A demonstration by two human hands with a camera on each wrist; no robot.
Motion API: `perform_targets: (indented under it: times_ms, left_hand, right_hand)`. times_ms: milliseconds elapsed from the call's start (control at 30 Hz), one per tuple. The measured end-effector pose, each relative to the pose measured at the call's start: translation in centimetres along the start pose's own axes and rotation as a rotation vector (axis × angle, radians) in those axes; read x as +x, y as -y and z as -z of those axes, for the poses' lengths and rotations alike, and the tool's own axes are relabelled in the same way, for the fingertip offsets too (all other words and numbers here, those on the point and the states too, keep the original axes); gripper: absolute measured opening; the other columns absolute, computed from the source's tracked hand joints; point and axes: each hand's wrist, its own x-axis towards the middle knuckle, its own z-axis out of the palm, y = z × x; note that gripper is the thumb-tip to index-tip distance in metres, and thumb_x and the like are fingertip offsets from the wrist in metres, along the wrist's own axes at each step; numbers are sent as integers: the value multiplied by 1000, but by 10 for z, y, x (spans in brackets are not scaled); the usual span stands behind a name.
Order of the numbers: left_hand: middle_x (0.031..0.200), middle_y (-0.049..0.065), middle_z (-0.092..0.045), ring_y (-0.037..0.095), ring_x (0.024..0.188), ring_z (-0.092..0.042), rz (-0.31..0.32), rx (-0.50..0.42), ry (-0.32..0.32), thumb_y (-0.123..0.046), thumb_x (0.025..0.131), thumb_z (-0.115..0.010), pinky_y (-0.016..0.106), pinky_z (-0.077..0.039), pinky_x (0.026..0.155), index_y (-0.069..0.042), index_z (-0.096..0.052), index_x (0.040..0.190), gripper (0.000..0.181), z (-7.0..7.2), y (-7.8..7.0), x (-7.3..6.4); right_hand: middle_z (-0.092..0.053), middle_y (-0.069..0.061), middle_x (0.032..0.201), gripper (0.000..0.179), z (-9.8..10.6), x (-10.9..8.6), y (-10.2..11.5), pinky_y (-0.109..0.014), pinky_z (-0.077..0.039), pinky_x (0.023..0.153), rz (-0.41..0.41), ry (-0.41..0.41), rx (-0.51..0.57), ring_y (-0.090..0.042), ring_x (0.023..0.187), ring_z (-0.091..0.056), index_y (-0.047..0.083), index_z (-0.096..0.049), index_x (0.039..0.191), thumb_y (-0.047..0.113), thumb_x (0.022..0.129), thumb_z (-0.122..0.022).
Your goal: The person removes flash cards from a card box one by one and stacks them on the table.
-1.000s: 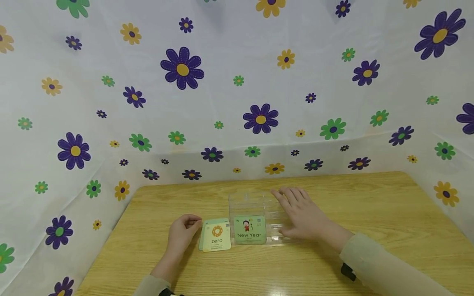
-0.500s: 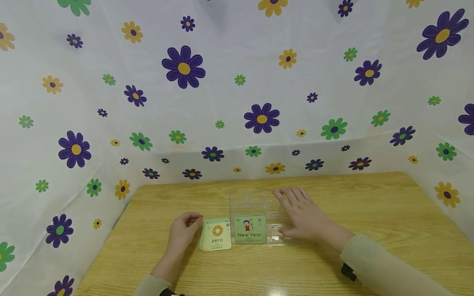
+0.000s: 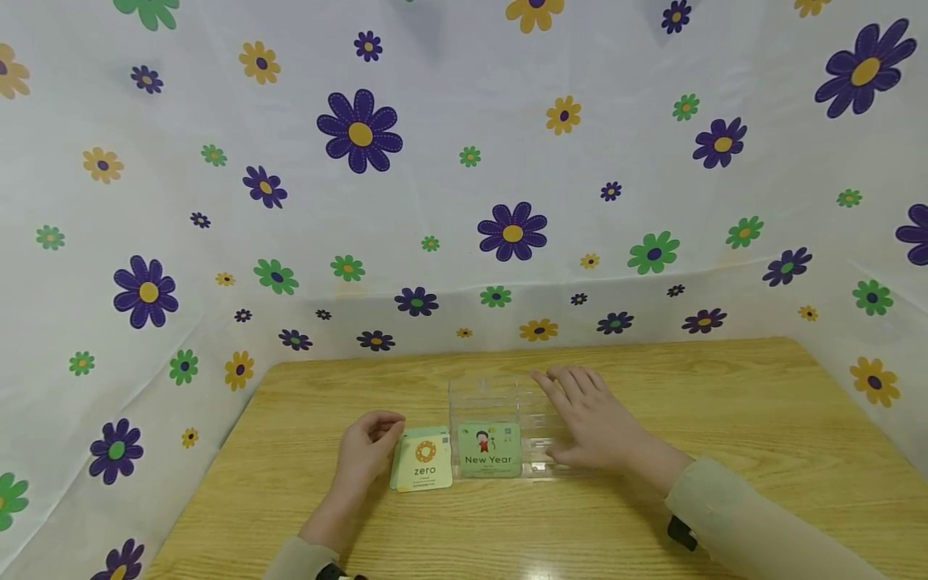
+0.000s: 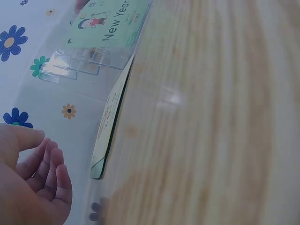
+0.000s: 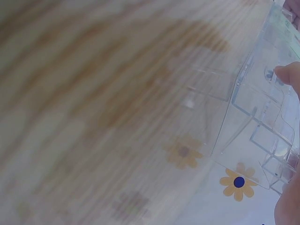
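Note:
A clear plastic card rack (image 3: 484, 395) with stepped tiers sits mid-table. In its front left slot stands a green "New Year" card (image 3: 490, 451). A small stack of cards, with a pale yellow "zero" card (image 3: 424, 467) on top, lies on the table at the rack's left. My left hand (image 3: 366, 451) is at the upper left corner of this stack; in the left wrist view its fingers are loosely bent with nothing between them. My right hand (image 3: 598, 423) holds the rack's right part, thumb on a near tier and index finger at the far edge; other fingertips are partly hidden.
A wooden table (image 3: 348, 387) carries the rack and cards. A white flower-print cloth (image 3: 435, 185) hangs behind the table and along both sides. Both wrists wear long sleeves and a dark strap (image 3: 681, 532).
My left hand has shifted slightly right and away from me, its fingertips coming closer to the stack's upper corner. The right hand and the rack stay still.

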Motion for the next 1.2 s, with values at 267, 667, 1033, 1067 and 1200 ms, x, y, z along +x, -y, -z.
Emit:
perform_targets:
  times_ms: [267, 667, 1033, 1067, 1200]
  left_hand:
    - [106, 17, -74, 6, 85, -63, -35, -30, 11, -4, 101, -70, 15, -54, 74, 4, -74, 114, 16, -6, -2, 1]
    - [103, 15, -74, 5, 82, -63, -53, -90, 16, -1, 100, -71, 15, -54, 74, 5, -74, 113, 15, -13, -10, -3]
    - [105, 17, -75, 4, 81, -64, -83, -94, 39, -1, 99, -71, 15, -55, 75, 4, -74, 111, 13, -19, -14, -6]
    - [104, 17, -75, 4, 81, -64, -86, -99, 39, 0, 99, -71, 15, -55, 75, 4, -74, 110, 13, -20, -15, -6]
    - [102, 17, -75, 3, 80, -64, -97, -115, 49, 0, 99, -72, 15, -55, 75, 5, -74, 109, 12, -22, -19, -10]
  right_hand:
    - [-46, -19, 152, 113, -2, 1, -1, -55, -38, 121, 16, -31, -23, -34, 138, -45, 6, -27, 164, 60, 80, -80]
    - [-46, -19, 151, 113, -2, 1, -1, -55, -37, 121, 17, -27, -11, -34, 138, -45, 6, -27, 165, 59, 80, -80]
    - [-46, -19, 152, 113, -2, 1, -2, -55, -38, 122, 14, -21, -20, -34, 138, -44, 7, -25, 165, 59, 81, -79]
    - [-46, -20, 152, 113, -2, 1, -2, -55, -37, 122, 14, -21, -19, -34, 138, -44, 7, -25, 165, 59, 81, -79]
    - [-46, -19, 152, 113, -2, 1, -1, -56, -37, 122, 14, -19, -14, -34, 138, -44, 6, -25, 165, 60, 81, -79]
